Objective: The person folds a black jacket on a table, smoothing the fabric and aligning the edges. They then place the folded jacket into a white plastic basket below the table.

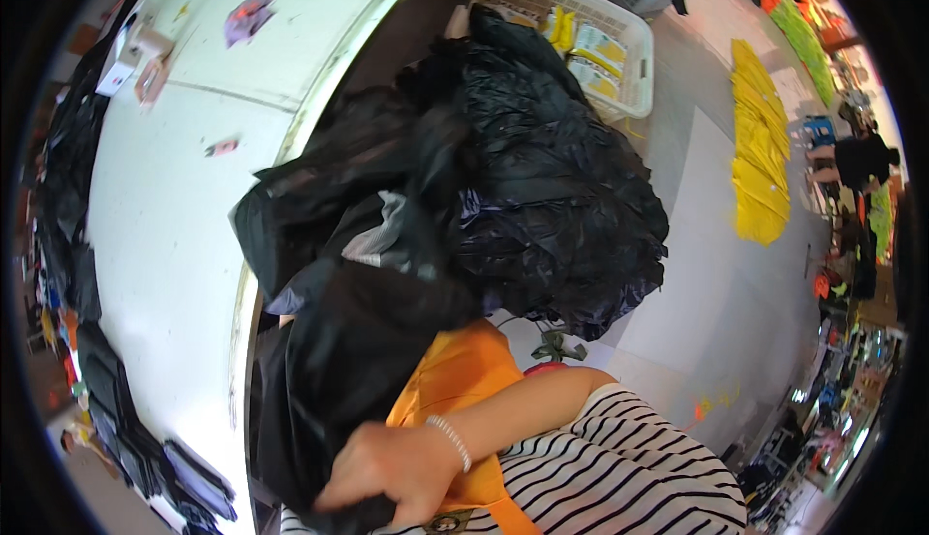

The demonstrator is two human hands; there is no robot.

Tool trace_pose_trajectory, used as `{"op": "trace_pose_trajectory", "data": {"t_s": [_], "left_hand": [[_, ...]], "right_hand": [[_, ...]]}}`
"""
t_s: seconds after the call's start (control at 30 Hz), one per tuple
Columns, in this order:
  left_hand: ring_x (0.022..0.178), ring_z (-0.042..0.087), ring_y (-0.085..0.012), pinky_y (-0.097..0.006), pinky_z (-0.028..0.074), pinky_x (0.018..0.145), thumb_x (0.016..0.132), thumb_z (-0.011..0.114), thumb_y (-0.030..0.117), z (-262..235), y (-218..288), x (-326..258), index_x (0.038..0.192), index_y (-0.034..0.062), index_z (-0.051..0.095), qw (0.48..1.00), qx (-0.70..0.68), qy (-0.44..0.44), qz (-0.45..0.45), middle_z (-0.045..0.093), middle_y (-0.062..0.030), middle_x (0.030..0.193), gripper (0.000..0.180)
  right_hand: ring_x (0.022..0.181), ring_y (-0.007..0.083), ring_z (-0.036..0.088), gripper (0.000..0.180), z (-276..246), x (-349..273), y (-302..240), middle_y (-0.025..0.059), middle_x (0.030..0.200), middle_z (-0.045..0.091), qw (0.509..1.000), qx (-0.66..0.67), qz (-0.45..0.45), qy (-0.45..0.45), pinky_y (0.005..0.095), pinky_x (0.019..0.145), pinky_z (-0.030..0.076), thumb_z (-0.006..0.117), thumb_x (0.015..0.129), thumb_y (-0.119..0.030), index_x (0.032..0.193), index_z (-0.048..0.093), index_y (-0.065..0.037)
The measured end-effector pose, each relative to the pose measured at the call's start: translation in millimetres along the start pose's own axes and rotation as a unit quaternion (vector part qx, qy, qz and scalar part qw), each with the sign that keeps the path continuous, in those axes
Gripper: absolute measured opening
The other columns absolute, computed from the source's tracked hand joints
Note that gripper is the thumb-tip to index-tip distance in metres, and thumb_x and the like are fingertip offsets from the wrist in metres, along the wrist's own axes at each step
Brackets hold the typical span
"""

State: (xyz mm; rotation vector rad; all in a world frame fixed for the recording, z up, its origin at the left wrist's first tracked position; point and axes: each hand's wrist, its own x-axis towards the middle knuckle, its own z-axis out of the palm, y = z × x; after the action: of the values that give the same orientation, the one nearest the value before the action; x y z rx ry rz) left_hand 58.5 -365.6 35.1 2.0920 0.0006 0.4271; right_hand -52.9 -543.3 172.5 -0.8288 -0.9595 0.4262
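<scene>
A black garment (348, 341) hangs across my front, over the white table's edge, with a pale striped patch (382, 230) and a bit of grey lining showing in its folds. My right hand (387, 472), with a beaded bracelet at the wrist, is closed on the lower part of this garment. The cloth covers my left hand; only a small skin-toned spot shows by the table edge, and I cannot make out its fingers. Just beyond the garment, to the right, rises a big heap of shiny black garments (561, 177). An orange apron (455, 371) covers my lap.
The white table (174, 206) holds purple scraps (254, 11) and a small box (121, 61). Behind the heap stands a white plastic basket (634, 71) with yellow-and-white packets. A yellow cloth pile (760, 148) lies on the floor at right. Another person (861, 163) is farther off.
</scene>
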Motion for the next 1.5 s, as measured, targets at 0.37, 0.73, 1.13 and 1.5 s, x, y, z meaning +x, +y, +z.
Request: {"op": "trace_pose_trajectory", "data": {"t_s": [0.37,0.73,1.13,1.5], "left_hand": [[0.112,0.047,-0.0299,-0.041,0.036,0.100,0.079,0.064,0.008,-165,85,-89,0.123,0.0054,0.037,0.968,-0.191,0.152,-0.064,0.043,-0.0218,0.126,0.051],[0.103,0.048,-0.0285,-0.041,0.039,0.095,0.081,0.062,0.010,-325,123,-227,0.115,0.0067,0.037,0.932,-0.188,0.307,-0.037,0.046,-0.0213,0.118,0.043],[0.094,0.049,-0.0270,-0.040,0.042,0.089,0.083,0.061,0.012,-437,146,-364,0.106,0.0080,0.036,0.878,-0.120,0.464,-0.008,0.049,-0.0207,0.108,0.034],[0.086,0.049,-0.0256,-0.040,0.045,0.084,0.085,0.060,0.013,-489,143,-405,0.099,0.0092,0.035,0.858,-0.103,0.503,0.005,0.051,-0.0202,0.100,0.028]], "right_hand": [[0.105,0.0339,0.055,0.041,-56,4,21,0.0173,0.116,0.056,0.839,-0.473,0.052,0.264,0.0392,0.092,0.045,0.059,0.071,0.006,0.111,0.058,-0.002],[0.105,0.0353,0.053,0.037,40,98,54,0.0181,0.115,0.055,0.877,-0.213,0.180,-0.391,0.0396,0.098,0.039,0.065,0.079,-0.017,0.112,0.060,0.000],[0.104,0.0293,0.057,0.047,243,82,177,0.0142,0.118,0.058,0.933,-0.283,0.037,-0.219,0.0319,0.090,0.047,0.071,0.078,-0.014,0.122,0.055,-0.008],[0.138,0.0372,0.024,0.080,303,40,218,0.0209,0.148,0.026,0.842,-0.265,0.134,-0.450,0.0479,0.107,0.027,0.068,0.076,-0.025,0.144,0.030,-0.012]]}}
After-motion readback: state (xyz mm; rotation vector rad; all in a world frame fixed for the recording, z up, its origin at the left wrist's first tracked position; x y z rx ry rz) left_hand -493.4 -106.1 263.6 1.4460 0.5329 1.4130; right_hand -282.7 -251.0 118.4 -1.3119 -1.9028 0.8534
